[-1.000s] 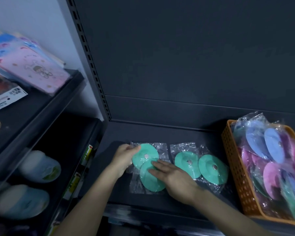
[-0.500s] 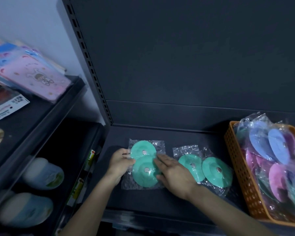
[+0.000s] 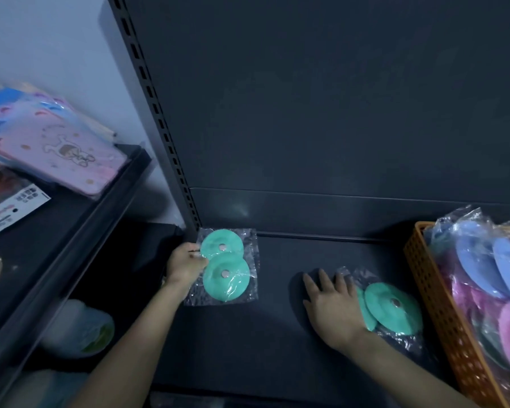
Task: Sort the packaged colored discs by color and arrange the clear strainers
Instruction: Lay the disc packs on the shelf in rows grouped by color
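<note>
From the head camera I see a dark metal shelf (image 3: 277, 319) with a slotted upright (image 3: 159, 122) at its left rear corner. My left hand (image 3: 186, 265) sits at the left edge of a clear packet of two teal discs (image 3: 226, 267), fingers curled against the packet's edge and pinching it; the packet lies flat at the back left of the shelf, one disc overlapping the other, each with a small round hub at its centre. My right hand (image 3: 334, 307) lies palm down with fingers spread wide and flat on the shelf, holding nothing that I can make out; its outer edge touches and partly covers a second packet of teal discs (image 3: 392, 307), which rests just beside the orange basket (image 3: 442, 313). The two teal packets lie well apart, with bare shelf between them. The perforated basket stands at the right edge of the shelf, piled with bagged blue and pink discs (image 3: 489, 275). On the neighbouring rack to the left lies a pink packaged item with a cartoon figure (image 3: 62, 154), and beside it a white label card (image 3: 12, 213). On the lower tier there are pale rounded items, too blurred for me to tell.
</note>
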